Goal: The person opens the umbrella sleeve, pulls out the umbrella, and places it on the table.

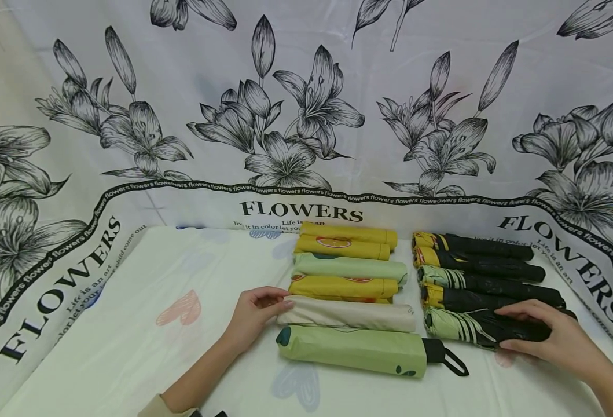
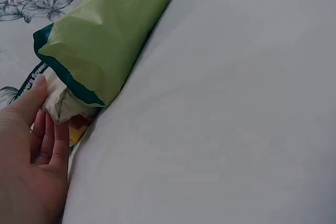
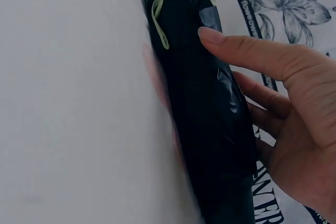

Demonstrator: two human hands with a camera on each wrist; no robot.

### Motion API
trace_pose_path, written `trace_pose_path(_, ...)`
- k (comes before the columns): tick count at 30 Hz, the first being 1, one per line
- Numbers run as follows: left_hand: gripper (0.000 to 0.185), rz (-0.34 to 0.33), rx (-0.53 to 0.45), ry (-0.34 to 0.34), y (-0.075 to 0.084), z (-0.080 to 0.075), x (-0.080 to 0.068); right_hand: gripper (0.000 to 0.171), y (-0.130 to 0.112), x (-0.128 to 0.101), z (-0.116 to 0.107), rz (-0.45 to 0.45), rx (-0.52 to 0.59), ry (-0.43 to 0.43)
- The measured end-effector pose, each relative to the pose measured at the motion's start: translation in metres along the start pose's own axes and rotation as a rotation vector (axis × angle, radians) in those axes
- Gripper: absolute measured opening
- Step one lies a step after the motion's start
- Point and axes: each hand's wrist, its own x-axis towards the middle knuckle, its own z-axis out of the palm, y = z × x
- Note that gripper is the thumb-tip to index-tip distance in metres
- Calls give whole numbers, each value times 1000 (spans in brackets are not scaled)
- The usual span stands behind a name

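Two rows of folded umbrellas lie on a white cloth. In the left row the nearest is a green umbrella (image 1: 353, 349) (image 2: 110, 30) with a black wrist strap (image 1: 454, 362). Behind it lies a cream umbrella (image 1: 348, 314) (image 2: 58, 103). My left hand (image 1: 264, 304) (image 2: 37, 150) touches the cream umbrella's left end, thumb on top and fingers fairly straight. In the right row my right hand (image 1: 540, 333) (image 3: 273, 77) holds the nearest black umbrella (image 1: 473, 327) (image 3: 205, 114), with the thumb on its near side and the fingers over its far side.
Behind the cream one lie yellow (image 1: 342, 286) and pale green (image 1: 350, 267) umbrellas. Several more black umbrellas (image 1: 488, 268) fill the right row. A flower-printed backdrop (image 1: 306, 116) stands behind and wraps both sides. The white cloth (image 1: 176, 310) carries faint heart prints.
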Motion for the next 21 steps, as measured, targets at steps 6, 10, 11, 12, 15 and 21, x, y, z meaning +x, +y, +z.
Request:
trace_pose_path(6, 25, -31, 1, -12, 4, -2, 2, 52, -16, 5, 4, -26, 1, 14)
trace_pose_path(10, 26, -52, 2, -5, 9, -4, 0, 47, -28, 5, 9, -13, 18, 40)
trace_pose_path(11, 27, -58, 5, -1, 10, -4, -1, 46, -31, 5, 11, 3, 24, 47)
trace_pose_path(12, 27, -61, 9, 3, 12, -5, -2, 45, -34, 5, 13, 17, 29, 55)
trace_pose_path(15, 27, -68, 23, 10, 16, -9, -6, 41, -45, 5, 19, 64, 40, 74)
trace_pose_path(21, 26, -24, 23, -12, 19, -16, -17, 40, -67, 7, 34, 67, 51, 131)
